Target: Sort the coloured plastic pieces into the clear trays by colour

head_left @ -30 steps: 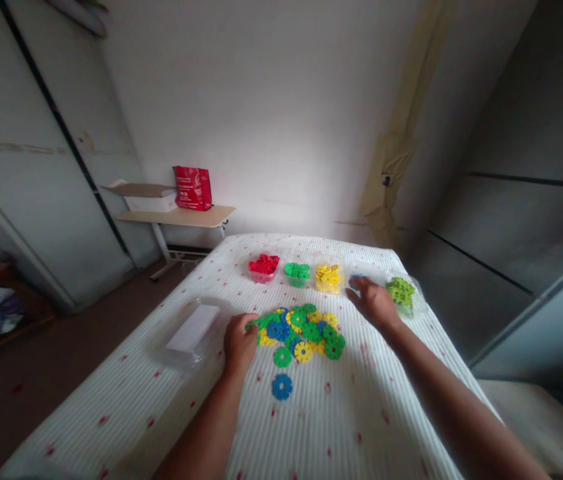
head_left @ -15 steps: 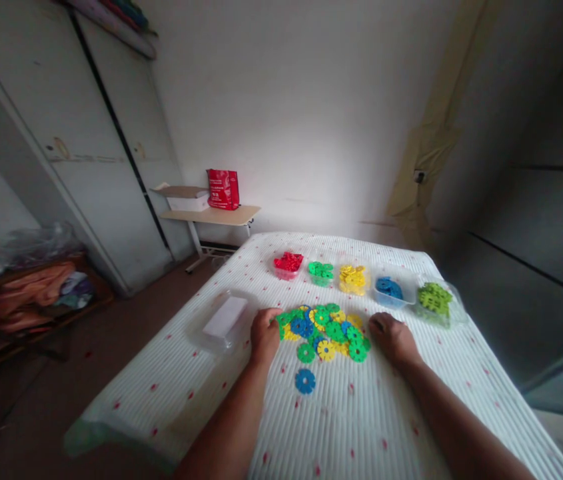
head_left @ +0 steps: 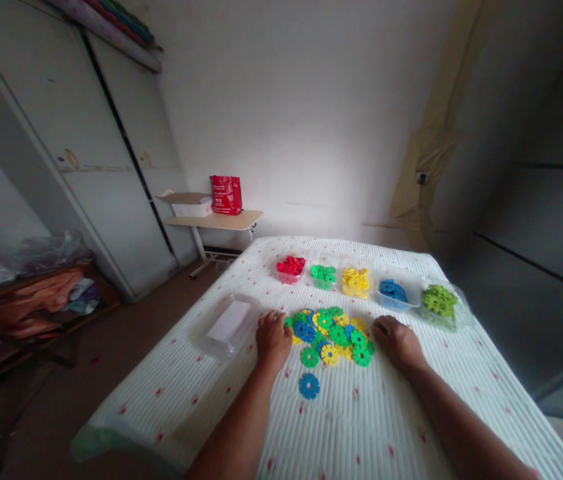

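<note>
A loose pile of snowflake discs (head_left: 328,335) in green, yellow and blue lies on the tablecloth between my hands. My left hand (head_left: 274,339) rests at the pile's left edge, palm down, its bent fingers apart and touching the outermost discs. To the right of the pile, my right hand (head_left: 400,339) lies on the cloth with fingers curled in. Whatever it may hold is hidden. One blue disc (head_left: 309,386) sits alone in front of the pile. Left of my left hand stands a clear plastic box (head_left: 204,337) with a pale flat piece (head_left: 230,321) in it.
Behind the pile, clear tubs hold red pieces (head_left: 291,265), green pieces (head_left: 323,273), yellow pieces (head_left: 356,277), blue pieces (head_left: 392,290) and light green pieces (head_left: 440,301). A side table (head_left: 221,221) with a red bag (head_left: 226,195) stands beyond the far left corner.
My left hand has shifted slightly inward over the pile's left edge, covering discs there, and its fingers have spread. My right hand stays in place. The view has tilted slightly.
</note>
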Demonstrator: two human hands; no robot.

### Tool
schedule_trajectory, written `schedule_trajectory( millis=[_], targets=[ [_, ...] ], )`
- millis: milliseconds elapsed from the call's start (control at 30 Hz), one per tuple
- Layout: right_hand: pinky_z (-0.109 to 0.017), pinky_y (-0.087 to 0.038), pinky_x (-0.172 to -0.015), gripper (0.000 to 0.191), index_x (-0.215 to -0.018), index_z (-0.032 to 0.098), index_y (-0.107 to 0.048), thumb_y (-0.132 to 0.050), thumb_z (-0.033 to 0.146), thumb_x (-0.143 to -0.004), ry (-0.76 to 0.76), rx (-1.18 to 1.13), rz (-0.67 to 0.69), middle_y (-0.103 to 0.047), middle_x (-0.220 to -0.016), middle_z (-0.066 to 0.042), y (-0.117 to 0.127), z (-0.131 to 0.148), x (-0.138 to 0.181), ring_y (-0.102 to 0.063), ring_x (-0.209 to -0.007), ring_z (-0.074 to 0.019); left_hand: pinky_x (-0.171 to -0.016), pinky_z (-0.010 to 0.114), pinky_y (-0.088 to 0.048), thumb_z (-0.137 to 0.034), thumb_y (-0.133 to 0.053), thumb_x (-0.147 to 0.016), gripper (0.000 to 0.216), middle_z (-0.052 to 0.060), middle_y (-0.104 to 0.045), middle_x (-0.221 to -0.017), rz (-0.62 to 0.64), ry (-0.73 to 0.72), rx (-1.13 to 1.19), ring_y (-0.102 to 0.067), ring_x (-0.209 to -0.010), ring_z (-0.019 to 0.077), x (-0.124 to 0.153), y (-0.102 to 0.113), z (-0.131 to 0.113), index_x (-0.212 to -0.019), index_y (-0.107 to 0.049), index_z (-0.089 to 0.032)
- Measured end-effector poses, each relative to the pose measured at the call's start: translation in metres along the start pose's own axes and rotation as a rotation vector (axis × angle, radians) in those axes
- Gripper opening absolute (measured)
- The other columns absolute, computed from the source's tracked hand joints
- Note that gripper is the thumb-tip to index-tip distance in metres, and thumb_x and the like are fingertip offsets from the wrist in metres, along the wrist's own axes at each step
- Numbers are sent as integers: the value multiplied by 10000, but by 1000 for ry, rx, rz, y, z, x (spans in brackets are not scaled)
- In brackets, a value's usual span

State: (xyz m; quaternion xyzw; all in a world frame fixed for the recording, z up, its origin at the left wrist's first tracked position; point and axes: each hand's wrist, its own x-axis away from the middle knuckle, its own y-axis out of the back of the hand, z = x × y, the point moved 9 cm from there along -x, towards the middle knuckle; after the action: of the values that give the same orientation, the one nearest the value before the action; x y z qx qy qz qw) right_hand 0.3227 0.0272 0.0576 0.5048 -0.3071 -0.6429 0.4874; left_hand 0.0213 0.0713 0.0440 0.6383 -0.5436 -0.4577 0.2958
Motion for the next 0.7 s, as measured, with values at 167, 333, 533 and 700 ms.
schedule_trajectory(
  millis=[167, 333, 533, 700],
  targets=[
    [-234, -381, -625, 246, -769, 191, -610, -387, 274, -835, 2, 6, 5, -639, -821, -56, -4, -4, 0, -586, -726, -158, -972, 349, -360, -158, -522, -770, 357, 59, -606, -1176, 60, -8, 35, -489, -1106, 214, 2, 2, -3, -1115, -603, -210],
    [-235, -381, -624, 247, -770, 193, -612, -388, 276, -836, 13, 18, -8, -640, -807, -52, -5, -5, 0, -591, -724, -160, -977, 326, -363, -165, -551, -765, 402, 28, -626, -1181, 81, -7, 61, -502, -1115, 207, 5, 6, -6, -1159, -591, -232],
    [-228, -373, -611, 234, -777, 194, -617, -399, 263, -826, 6, 24, -10, -640, -807, -47, -4, -5, 0, -589, -723, -155, -938, 341, -404, -170, -543, -781, 355, 43, -653, -1138, 46, -31, 107, -541, -1075, 217, 4, 8, -8, -1126, -619, -208],
    [-228, -370, -610, 242, -757, 195, -614, -396, 265, -834, 12, 9, -6, -639, -791, -44, -2, -2, 0, -588, -722, -154, -924, 299, -417, -188, -485, -827, 304, 45, -671, -1088, -158, -5, 289, -573, -1018, 173, -4, 23, 5, -1097, -624, -194]
  ],
)
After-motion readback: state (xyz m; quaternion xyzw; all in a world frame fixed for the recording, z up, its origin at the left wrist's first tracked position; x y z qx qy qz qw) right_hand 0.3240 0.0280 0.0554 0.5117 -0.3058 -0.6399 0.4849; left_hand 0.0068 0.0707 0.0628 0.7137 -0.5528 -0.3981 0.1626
